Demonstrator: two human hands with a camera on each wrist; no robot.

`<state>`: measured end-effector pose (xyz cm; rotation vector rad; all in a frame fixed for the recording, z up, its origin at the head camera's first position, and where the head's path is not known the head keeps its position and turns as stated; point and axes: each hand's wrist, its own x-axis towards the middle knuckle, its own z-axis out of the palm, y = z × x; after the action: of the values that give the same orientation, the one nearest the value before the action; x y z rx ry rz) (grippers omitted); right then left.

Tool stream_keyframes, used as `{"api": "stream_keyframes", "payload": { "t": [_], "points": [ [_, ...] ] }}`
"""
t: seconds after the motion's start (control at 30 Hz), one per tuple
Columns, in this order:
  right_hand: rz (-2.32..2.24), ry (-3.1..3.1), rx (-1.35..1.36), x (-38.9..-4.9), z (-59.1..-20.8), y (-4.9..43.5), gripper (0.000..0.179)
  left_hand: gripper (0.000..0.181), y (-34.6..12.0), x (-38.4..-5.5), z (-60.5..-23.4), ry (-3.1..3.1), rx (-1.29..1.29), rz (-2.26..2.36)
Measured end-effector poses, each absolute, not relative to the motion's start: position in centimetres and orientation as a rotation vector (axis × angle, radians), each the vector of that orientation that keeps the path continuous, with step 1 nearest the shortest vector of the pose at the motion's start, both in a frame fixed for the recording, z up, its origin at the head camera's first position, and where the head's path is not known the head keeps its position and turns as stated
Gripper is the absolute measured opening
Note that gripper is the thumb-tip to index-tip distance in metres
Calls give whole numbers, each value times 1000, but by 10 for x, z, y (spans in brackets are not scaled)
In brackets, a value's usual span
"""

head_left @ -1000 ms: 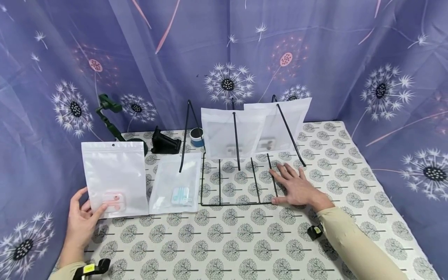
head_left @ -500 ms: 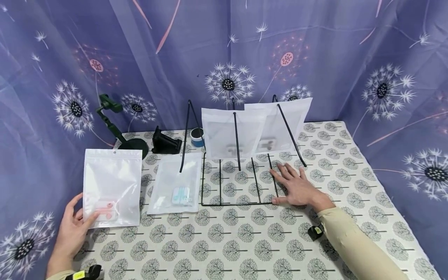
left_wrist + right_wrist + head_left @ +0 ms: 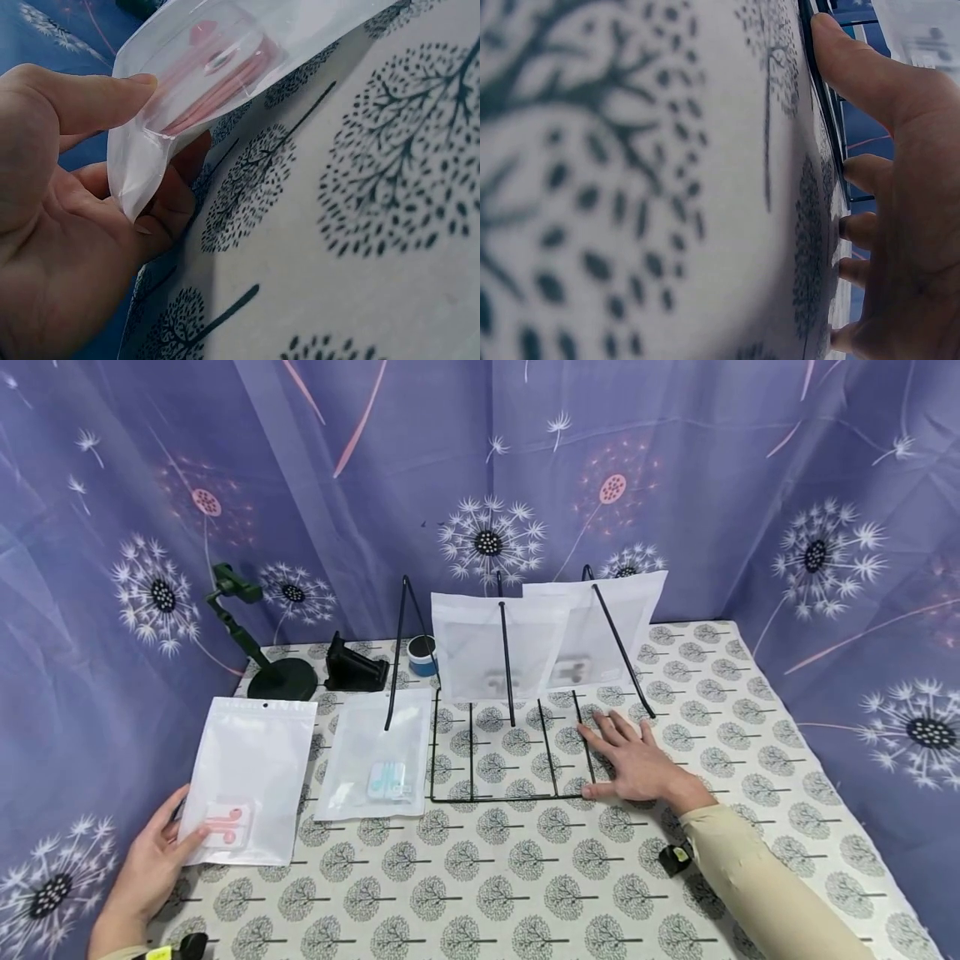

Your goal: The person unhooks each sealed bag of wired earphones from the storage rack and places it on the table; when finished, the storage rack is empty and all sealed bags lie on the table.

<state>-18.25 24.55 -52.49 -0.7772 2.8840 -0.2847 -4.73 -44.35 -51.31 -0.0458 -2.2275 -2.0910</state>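
My left hand pinches the lower left corner of a white zip bag, thumb on the front and fingers behind. Pink earphones in a clear case show through the bag, and the left wrist view shows the pink cord close up. My right hand rests spread at the right front corner of a black wire rack, its thumb and index finger at the frame. Two white bags, one in the middle and one on the right, stand upright between the rack's dividers.
Another white bag with blue earphones lies left of the rack, partly behind its left divider. Behind stand a dark green stand, a black holder and a blue jar. A purple curtain encloses the patterned cloth.
My left hand has drawn the bag with pink earphones down toward the front, away from the bag with blue earphones, and tilted it. My right hand has stayed at the rack.
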Motion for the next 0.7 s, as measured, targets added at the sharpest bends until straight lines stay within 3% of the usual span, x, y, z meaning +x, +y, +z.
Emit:
{"api": "stream_keyframes", "payload": {
  "t": [0.47,0.7],
  "points": [
    [-281,2904,-789,-183,-527,245,107,73,-441,-50,-507,-2817,177,-1390],
    [-296,2887,-778,-182,-525,245,107,69,-437,-52,-506,-2926,225,-1256]
  ]
}}
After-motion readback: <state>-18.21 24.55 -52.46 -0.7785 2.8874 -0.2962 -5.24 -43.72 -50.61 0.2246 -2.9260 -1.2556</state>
